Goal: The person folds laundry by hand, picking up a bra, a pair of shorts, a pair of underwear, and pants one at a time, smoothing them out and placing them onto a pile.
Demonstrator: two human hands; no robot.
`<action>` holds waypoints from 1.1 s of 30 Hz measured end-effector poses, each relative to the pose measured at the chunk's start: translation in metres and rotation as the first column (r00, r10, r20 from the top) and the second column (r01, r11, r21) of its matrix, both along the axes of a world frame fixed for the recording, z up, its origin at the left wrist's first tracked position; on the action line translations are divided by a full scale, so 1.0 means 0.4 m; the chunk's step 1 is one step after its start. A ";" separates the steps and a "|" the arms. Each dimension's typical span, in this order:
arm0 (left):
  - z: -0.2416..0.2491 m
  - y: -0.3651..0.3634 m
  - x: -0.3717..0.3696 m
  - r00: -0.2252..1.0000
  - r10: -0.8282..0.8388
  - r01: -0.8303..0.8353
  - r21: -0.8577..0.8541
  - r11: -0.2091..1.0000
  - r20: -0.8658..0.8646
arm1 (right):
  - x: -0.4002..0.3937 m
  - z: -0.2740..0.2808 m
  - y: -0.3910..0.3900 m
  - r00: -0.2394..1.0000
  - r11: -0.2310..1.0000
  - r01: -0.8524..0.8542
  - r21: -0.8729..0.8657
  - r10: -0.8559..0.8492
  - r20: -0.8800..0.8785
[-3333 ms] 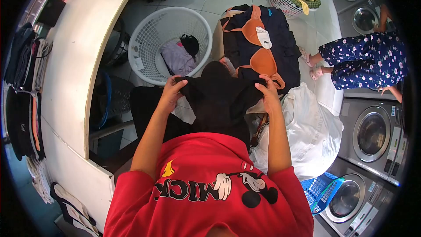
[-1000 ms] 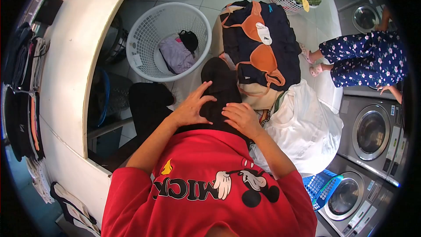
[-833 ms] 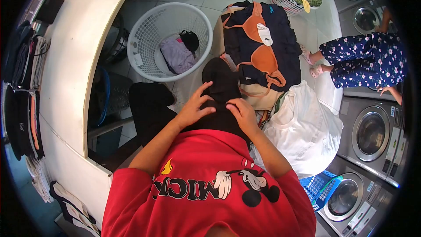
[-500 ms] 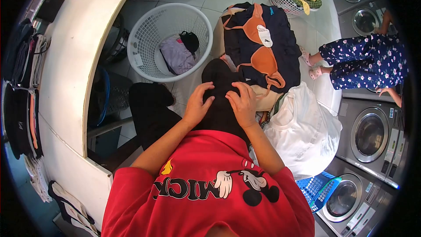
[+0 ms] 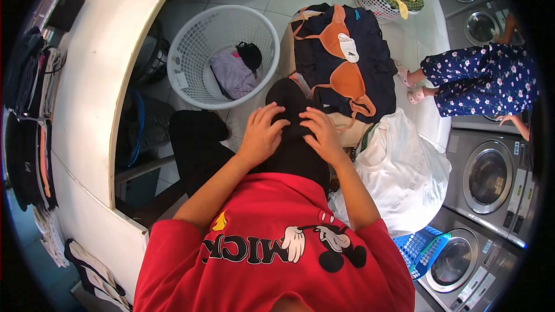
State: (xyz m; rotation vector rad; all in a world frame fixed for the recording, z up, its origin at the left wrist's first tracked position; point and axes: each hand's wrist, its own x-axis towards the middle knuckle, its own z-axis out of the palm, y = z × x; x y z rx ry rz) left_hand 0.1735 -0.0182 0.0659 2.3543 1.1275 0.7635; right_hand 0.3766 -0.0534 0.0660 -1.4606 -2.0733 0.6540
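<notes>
Black cloth (image 5: pixel 290 122) lies over my lap, and it blends with my black trousers, so its outline and kind are hard to make out. On its left side my left hand (image 5: pixel 262 134) has bent fingers and thumb closed on the fabric. My right hand (image 5: pixel 322 133) grips the opposite side in a similar way, a short gap from the left. Just beyond my knee is a pile of dark clothes (image 5: pixel 378 69). On top are an orange bra (image 5: pixel 348 79) and a small white piece (image 5: pixel 348 48) with a dark mark.
A white laundry basket (image 5: pixel 193 91) holds lilac and black clothes. White clothing (image 5: pixel 399 173) is heaped at my right, above a blue basket (image 5: pixel 425 248). Another basket (image 5: pixel 373 3) stands far back. At right stands a person in floral trousers (image 5: pixel 480 78) near washing machines (image 5: pixel 487 176). A white tabletop (image 5: pixel 87 92) borders my left.
Both hands have shifted slightly on the black cloth, the left a little upward. The right hand's fingers have moved slightly left and its wrist lower. The clothes and baskets stay put.
</notes>
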 end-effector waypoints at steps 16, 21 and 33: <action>-0.054 -0.053 0.005 0.960 0.247 -0.189 -0.346 0.919 0.132 | -0.047 -0.021 -0.026 0.751 0.853 0.360 -0.379 -0.506 -0.425; -0.042 -0.041 0.019 0.917 0.380 -0.291 -0.450 0.845 0.119 | -0.055 -0.017 -0.005 0.830 0.873 0.415 -0.256 -0.479 -0.286; -0.054 0.009 0.027 0.912 0.398 -0.268 -0.593 0.760 0.097 | -0.076 0.010 0.005 0.965 0.957 0.062 0.284 -0.129 0.227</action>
